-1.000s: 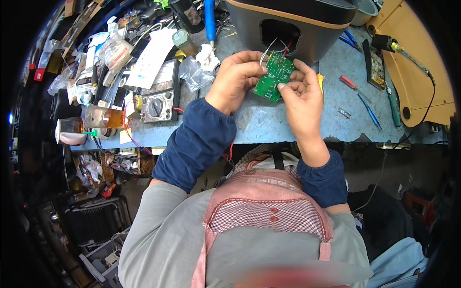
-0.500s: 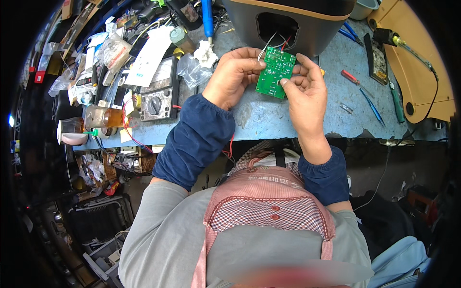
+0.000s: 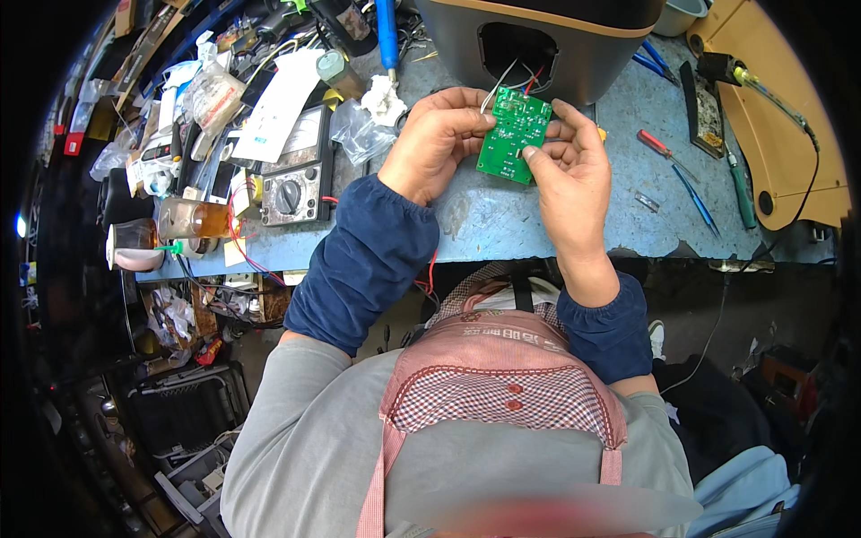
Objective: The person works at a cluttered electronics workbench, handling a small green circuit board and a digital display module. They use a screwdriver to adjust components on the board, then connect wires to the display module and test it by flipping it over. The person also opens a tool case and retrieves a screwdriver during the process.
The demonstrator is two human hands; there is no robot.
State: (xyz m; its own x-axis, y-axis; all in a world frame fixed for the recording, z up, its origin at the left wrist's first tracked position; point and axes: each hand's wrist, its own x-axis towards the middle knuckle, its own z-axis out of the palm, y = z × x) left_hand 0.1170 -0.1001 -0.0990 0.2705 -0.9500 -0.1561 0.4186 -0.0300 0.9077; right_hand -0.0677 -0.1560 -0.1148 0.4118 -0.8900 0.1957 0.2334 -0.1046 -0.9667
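A green circuit board is held up between my two hands, its soldered face toward me. My left hand grips its left edge, thumb on the face and fingers curled behind. On the other side my right hand pinches the right edge, thumb near the lower corner; its other fingertips are partly hidden behind the board. White, red and blue wires run from the board's top into a square opening in a dark grey appliance housing just beyond it.
On the blue workbench, a multimeter, plastic bag and clutter fill the left. To the right lie a red screwdriver, blue tweezers, a green-handled tool and a soldering iron by a yellow panel.
The board and both hands stay almost where they were. At the lower right, a shoe on the floor has come more into sight.
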